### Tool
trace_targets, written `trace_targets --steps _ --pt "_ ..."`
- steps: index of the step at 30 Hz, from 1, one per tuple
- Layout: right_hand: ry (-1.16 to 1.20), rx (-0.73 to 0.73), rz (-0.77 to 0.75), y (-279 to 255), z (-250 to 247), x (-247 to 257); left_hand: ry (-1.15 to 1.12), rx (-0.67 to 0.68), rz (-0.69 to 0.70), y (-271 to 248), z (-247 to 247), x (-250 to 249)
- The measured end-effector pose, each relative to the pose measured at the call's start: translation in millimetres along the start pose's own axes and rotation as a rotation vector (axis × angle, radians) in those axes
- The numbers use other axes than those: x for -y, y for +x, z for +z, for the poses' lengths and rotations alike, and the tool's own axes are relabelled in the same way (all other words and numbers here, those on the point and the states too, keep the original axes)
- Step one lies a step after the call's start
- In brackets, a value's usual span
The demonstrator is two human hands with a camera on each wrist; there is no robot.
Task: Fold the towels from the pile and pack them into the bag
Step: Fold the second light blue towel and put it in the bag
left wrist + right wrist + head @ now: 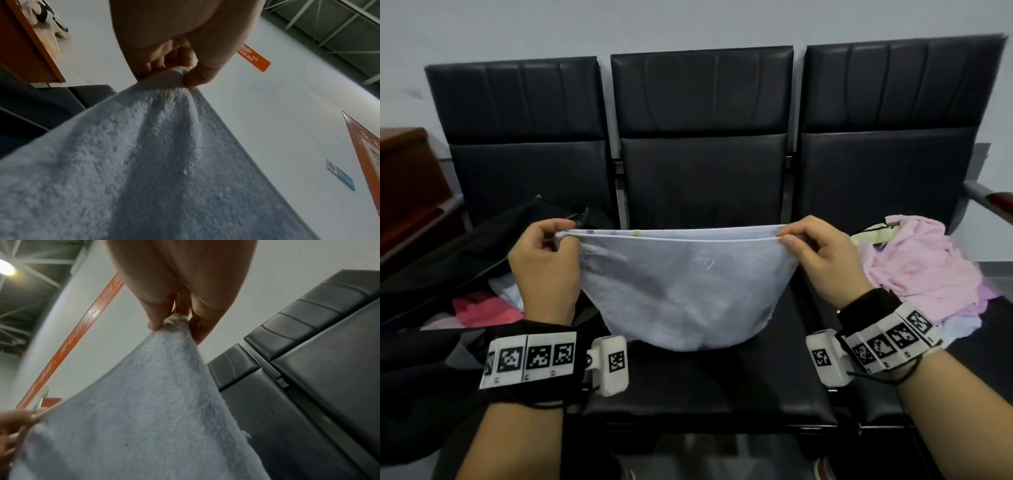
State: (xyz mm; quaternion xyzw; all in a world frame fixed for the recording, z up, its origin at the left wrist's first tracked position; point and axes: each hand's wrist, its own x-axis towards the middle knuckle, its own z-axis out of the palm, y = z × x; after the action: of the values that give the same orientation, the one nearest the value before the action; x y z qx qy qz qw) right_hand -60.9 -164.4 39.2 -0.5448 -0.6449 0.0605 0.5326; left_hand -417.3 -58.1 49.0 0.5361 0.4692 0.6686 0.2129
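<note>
Towel (681, 291), pale blue and doubled over, hangs above the middle seat of the bench (702, 397), its top edge pulled taut between both hands. Left hand (544, 270) pinches the left corners, right hand (822, 260) pinches the right ones, thumbs clamped on the cloth. Pile (921, 270) of pink towels sits at the right end, black bag (448, 260) lies open at the left end.

The head view looks down at the black padded bench seats (702, 178); both wrist views look up close along a pale blue terry towel (156, 162), shared by all.
</note>
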Motion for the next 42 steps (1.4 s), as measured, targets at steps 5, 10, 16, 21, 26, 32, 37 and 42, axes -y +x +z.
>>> trace_targets --steps 5,10,16,21,26,32,37,42 --pt "-0.088 -0.029 -0.090 1.8 -3.3 8.6 0.003 0.002 -0.023 3.2 -2.7 1.2" --pt "-0.162 -0.043 -0.127 0.4 -5.2 13.6 0.003 0.020 -0.017 4.8 -4.8 1.9" --pt "-0.205 -0.147 -0.158 2.8 -4.3 25.7 -0.004 0.047 -0.018 2.9 -2.4 0.6" --pt "-0.210 -0.098 -0.130 4.5 -6.9 26.7 0.003 0.041 -0.023 5.9 -5.9 -0.7" --pt "-0.134 -0.073 -0.038 -0.2 -9.3 20.9 0.015 0.058 -0.024 4.4 -8.0 -6.2" --pt "0.025 -0.174 0.017 -7.8 -14.5 23.7 0.015 0.080 -0.030 -3.2 -14.5 -13.7" --pt "0.046 -0.234 0.042 -14.0 -20.5 35.3 -0.010 0.066 -0.025 -12.1 -23.3 -24.7" --pt "0.249 -0.240 0.140 -3.2 -23.6 42.1 -0.031 0.052 -0.044 -4.3 -21.4 -33.0"
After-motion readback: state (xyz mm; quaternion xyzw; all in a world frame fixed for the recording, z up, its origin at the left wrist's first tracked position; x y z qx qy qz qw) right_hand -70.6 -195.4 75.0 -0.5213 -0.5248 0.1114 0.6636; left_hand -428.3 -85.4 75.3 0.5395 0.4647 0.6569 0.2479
